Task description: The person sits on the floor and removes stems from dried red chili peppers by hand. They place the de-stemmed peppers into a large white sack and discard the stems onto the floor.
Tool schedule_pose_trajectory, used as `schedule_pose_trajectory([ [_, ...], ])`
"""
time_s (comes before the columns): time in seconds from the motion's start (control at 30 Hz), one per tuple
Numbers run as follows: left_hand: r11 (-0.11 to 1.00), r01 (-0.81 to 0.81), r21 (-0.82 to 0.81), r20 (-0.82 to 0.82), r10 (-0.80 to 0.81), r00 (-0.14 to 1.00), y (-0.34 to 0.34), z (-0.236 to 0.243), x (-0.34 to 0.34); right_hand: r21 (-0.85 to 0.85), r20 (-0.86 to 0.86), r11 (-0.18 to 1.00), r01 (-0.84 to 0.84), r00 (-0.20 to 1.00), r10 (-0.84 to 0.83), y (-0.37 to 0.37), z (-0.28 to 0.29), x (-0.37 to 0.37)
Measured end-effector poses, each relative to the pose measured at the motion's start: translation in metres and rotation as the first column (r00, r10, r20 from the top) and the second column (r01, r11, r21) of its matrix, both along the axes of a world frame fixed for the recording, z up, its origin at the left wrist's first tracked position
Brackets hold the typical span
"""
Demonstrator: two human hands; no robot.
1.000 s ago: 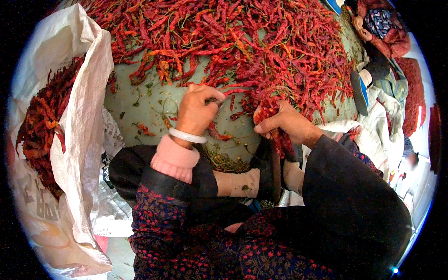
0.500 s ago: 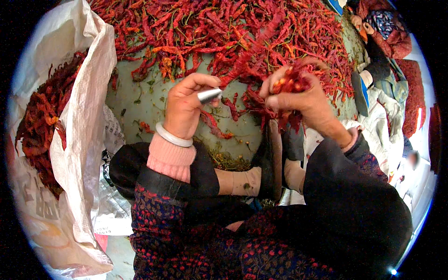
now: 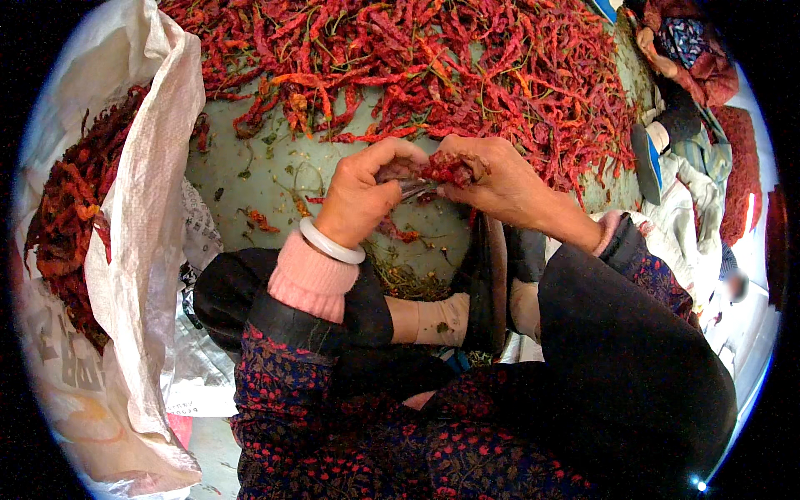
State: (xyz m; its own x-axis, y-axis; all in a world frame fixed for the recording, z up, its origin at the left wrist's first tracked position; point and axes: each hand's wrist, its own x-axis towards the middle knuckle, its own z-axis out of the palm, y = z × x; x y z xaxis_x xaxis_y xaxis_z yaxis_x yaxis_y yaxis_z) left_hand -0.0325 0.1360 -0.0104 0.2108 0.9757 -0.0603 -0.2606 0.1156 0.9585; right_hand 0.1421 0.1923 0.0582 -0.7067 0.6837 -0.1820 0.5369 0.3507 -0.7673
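Note:
In front of me my two hands meet above the grey floor sheet [image 3: 267,175]. My right hand [image 3: 510,185] is closed around a small bunch of dried red chili peppers [image 3: 452,170]. Against the left side of that bunch, my left hand [image 3: 358,193] is closed, fingers curled, on a short silvery metal piece [image 3: 413,189] at its thumb. Whether this piece is worn on the thumb or held cannot be made out. A pale bangle [image 3: 332,242] circles my left wrist. Just beyond the hands spreads a big heap of dried red chilies [image 3: 375,75].
On the left stands a white woven sack [image 3: 150,183] with darker red chilies [image 3: 71,225] inside. Stem scraps [image 3: 408,283] lie by my feet. Another person's blue-edged shoe [image 3: 646,162] and pale cloth [image 3: 683,217] are at the right.
My hands have come together: the left moved right, the right moved left with its chilies. The metal piece now touches the bunch. Loose chilies below the right hand are no longer seen there.

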Motion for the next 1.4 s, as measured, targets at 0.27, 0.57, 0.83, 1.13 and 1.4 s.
schedule_pose_trajectory([
  [0.27,0.999,0.044,-0.011,-0.247,-0.045,0.968,0.004,-0.013,-0.007,-0.524,0.139,0.762,0.381,0.921,-0.364,0.009,0.0,0.008],
  [0.57,0.894,0.152,0.421,-0.557,0.123,0.821,0.0,-0.011,-0.001,-0.648,0.114,0.647,0.402,0.891,-0.44,0.005,0.0,0.007],
  [0.83,0.779,0.221,0.587,-0.63,0.268,0.729,-0.009,-0.011,0.01,-0.642,0.258,0.612,0.462,0.882,-0.394,-0.008,-0.006,0.009],
  [1.13,0.837,0.113,0.536,-0.693,0.359,0.625,-0.026,-0.013,0.029,-0.512,0.315,0.654,0.556,0.83,-0.46,-0.019,-0.014,0.004],
  [1.4,0.946,-0.096,0.31,-0.906,0.324,0.27,0.0,-0.035,0.004,-0.494,0.196,0.798,0.346,0.938,-0.286,-0.05,-0.005,-0.002],
])
